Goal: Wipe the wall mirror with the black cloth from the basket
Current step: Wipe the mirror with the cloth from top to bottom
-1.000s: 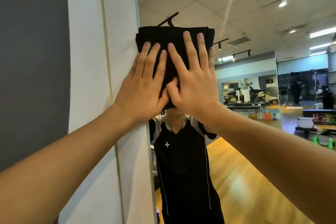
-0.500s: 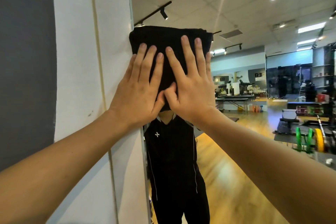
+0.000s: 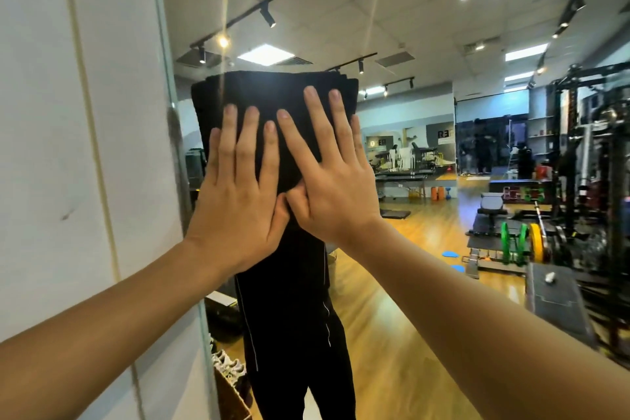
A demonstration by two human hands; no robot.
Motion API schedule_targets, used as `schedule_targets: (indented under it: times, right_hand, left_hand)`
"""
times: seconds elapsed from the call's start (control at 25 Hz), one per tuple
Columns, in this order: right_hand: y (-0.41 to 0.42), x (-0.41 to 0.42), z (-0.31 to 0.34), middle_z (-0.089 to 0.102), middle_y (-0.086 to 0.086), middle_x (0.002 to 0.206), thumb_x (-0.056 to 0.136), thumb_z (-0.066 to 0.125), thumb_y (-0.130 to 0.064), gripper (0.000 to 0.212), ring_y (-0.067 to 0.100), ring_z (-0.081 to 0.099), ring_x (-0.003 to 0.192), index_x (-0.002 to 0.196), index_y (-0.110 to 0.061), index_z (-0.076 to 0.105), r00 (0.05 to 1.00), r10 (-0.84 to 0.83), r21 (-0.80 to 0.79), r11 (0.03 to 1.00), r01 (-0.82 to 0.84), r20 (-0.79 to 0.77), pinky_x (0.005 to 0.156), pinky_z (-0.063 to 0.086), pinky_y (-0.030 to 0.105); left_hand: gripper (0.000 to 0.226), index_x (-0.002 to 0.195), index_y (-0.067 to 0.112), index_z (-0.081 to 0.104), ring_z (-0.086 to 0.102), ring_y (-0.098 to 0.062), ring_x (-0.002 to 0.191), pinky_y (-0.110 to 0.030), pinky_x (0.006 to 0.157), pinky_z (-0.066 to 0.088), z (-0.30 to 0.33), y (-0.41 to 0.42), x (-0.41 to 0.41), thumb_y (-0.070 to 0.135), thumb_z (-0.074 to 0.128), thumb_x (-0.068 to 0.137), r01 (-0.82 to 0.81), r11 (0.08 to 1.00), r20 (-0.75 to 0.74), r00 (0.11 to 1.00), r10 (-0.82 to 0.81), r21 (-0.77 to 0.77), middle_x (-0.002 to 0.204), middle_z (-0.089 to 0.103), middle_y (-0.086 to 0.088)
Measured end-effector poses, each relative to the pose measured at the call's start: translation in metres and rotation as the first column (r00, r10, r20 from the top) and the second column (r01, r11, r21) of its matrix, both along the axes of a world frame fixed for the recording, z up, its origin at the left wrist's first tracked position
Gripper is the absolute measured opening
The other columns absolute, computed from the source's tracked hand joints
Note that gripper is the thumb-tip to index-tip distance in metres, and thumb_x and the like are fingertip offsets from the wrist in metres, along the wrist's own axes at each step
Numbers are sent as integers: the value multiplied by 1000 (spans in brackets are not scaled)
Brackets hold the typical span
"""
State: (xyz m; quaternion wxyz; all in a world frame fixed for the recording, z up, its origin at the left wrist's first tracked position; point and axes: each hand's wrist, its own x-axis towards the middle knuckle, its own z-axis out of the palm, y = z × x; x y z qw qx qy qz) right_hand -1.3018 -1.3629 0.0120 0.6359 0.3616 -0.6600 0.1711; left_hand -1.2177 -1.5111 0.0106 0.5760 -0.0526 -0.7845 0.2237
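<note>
A folded black cloth (image 3: 272,92) lies flat against the wall mirror (image 3: 426,153), close to the mirror's left edge. My left hand (image 3: 238,187) presses on the cloth's left half with straight, spread fingers. My right hand (image 3: 335,174) presses on the right half the same way, and the two thumbs meet at the cloth's lower middle. The lower part of the cloth is hidden behind both hands. The mirror shows a person in black clothes below the cloth.
A white wall panel (image 3: 68,147) borders the mirror on the left. The glass reflects a gym room with a wooden floor, weight racks (image 3: 579,181) at the right and ceiling lights. A rack with shoes (image 3: 228,372) shows low by the mirror's left edge.
Both hands and the cloth have slid down the glass and a little to the right, away from the mirror's left edge. The hands stay flat on the cloth.
</note>
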Motion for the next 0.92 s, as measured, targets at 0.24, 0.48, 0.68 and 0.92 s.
schedule_targets:
  times: [0.24,0.48,0.68,0.92]
  right_hand:
    - [50,-26,-4,15,20,171,101,22,-53,72,41,3,159,162,-16,32,999,-38,31,999,38,-3,126,14,60]
    - [107,-54,-8,19,21,169,103,14,-54,73,42,6,159,160,-14,36,1000,4,26,1000,-4,-9,126,17,60]
    - [151,-79,-9,19,22,169,103,18,-52,71,42,7,159,160,-13,37,1000,2,46,999,-1,-26,125,19,61]
    - [207,-114,-8,21,22,168,103,19,-49,70,43,8,158,159,-13,37,999,11,46,999,-8,-50,125,19,60]
  left_hand:
    - [77,160,-5,9,-5,-50,154,-62,126,3,-8,45,-31,42,28,102,52,999,-22,998,-52,-13,165,4,-34]
    - [75,160,-5,11,-1,-52,154,-64,125,8,-14,101,-63,43,27,104,88,996,-34,995,-89,-6,165,6,-34]
    - [75,160,-5,12,-1,-52,154,-65,124,9,-18,143,-89,44,24,104,95,995,-42,995,-96,-11,165,7,-35]
    - [76,160,-5,11,-1,-53,153,-65,124,8,-20,200,-121,43,28,103,95,995,-48,994,-95,-1,165,6,-35]
